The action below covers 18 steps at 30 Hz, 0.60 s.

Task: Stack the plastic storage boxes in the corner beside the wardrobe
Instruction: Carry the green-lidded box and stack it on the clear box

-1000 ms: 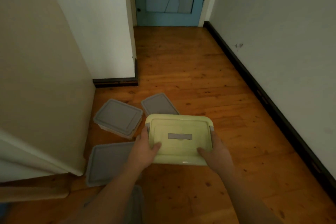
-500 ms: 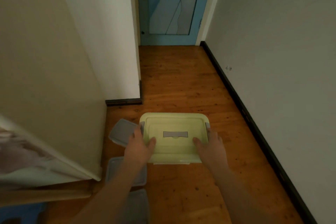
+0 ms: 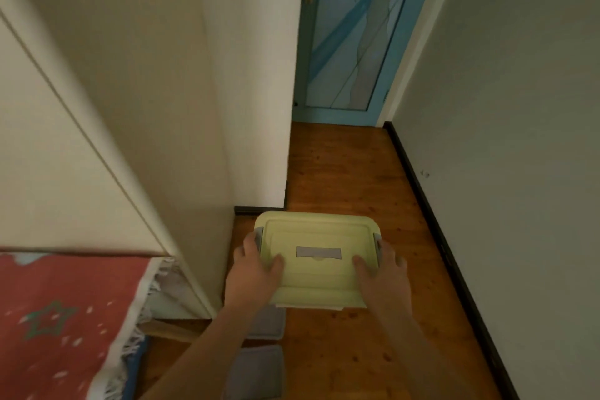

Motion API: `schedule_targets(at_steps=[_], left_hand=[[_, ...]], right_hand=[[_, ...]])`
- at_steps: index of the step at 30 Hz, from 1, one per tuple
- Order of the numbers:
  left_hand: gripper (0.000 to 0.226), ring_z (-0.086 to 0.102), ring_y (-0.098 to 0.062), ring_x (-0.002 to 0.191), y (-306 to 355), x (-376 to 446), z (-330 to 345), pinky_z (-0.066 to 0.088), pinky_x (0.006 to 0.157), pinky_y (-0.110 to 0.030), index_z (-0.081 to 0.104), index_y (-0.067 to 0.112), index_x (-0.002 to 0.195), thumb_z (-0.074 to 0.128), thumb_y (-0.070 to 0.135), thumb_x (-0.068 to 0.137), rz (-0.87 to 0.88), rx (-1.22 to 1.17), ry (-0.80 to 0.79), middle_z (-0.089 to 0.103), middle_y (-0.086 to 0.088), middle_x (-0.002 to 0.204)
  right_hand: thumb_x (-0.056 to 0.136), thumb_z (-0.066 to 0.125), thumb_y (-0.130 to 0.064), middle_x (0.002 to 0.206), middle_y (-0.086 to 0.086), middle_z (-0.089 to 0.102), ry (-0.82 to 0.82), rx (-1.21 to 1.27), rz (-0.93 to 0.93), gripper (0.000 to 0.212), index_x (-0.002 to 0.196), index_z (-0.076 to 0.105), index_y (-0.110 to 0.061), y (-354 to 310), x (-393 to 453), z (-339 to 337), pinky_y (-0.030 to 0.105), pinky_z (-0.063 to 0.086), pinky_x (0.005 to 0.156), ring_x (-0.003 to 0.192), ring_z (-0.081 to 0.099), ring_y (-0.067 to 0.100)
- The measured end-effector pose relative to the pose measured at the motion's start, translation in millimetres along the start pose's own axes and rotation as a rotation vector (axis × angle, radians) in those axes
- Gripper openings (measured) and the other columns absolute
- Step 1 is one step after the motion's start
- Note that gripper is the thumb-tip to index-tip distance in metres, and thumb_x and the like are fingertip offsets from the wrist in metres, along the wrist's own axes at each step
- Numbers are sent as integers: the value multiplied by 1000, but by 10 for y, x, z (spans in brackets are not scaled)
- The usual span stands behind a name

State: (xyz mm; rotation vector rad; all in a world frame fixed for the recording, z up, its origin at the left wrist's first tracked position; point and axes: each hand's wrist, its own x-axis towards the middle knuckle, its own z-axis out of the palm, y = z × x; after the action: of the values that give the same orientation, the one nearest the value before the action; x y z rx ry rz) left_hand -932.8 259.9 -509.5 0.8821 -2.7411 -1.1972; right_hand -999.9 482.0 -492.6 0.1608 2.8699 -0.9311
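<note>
I carry a pale green storage box (image 3: pixel 316 237) with a grey handle on its lid and grey side clips, held above the wooden floor close to the cream wardrobe (image 3: pixel 136 107). My left hand (image 3: pixel 253 269) grips its left side, thumb on the lid. My right hand (image 3: pixel 383 273) grips the right side the same way. Two grey-lidded boxes lie on the floor below my left arm, one (image 3: pixel 268 323) partly hidden under the green box, the other (image 3: pixel 256 370) nearer me. The corner (image 3: pixel 256 209) by the wardrobe lies just beyond the green box.
A red patterned blanket with a white fringe (image 3: pixel 65 318) fills the lower left. A blue glazed door (image 3: pixel 350 42) closes the far end of the hallway. A grey wall with a dark skirting board (image 3: pixel 448 253) runs along the right.
The view has lifted and moved forward; the green box has travelled toward the wardrobe corner. The grey boxes have slipped below and behind it. The red blanket has come into view.
</note>
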Motion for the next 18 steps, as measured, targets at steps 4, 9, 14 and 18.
schedule_targets(at_steps=[4,9,14,18], left_hand=[[72,57,-28,110,128,-269,-445,49,90,-41,21,23,148,54,51,90,2,-27,67,42,-9,137],[70,53,-21,102,247,-672,-788,50,86,-39,22,23,146,53,52,89,-23,-63,128,41,-6,134],[68,50,-18,101,282,-1174,-1069,48,83,-35,28,22,143,55,50,87,-48,-63,226,45,-6,128],[66,53,-20,102,244,-1604,-1312,51,85,-38,34,21,140,57,49,84,-74,-74,312,50,-6,124]], right_hand=[[92,55,-53,139,10,38,3,-1,-75,72,152,25,-26,-328,-252,-309,33,48,79,106,54,23],[92,53,-56,137,9,40,9,-11,-132,71,151,26,-26,-541,-571,-586,36,51,83,111,56,25],[91,50,-59,136,8,40,-5,-1,-226,69,149,28,-29,-625,-905,-810,35,52,79,107,58,24],[90,49,-60,132,7,42,-12,16,-317,66,147,30,-32,-741,-1204,-957,39,54,81,103,58,24]])
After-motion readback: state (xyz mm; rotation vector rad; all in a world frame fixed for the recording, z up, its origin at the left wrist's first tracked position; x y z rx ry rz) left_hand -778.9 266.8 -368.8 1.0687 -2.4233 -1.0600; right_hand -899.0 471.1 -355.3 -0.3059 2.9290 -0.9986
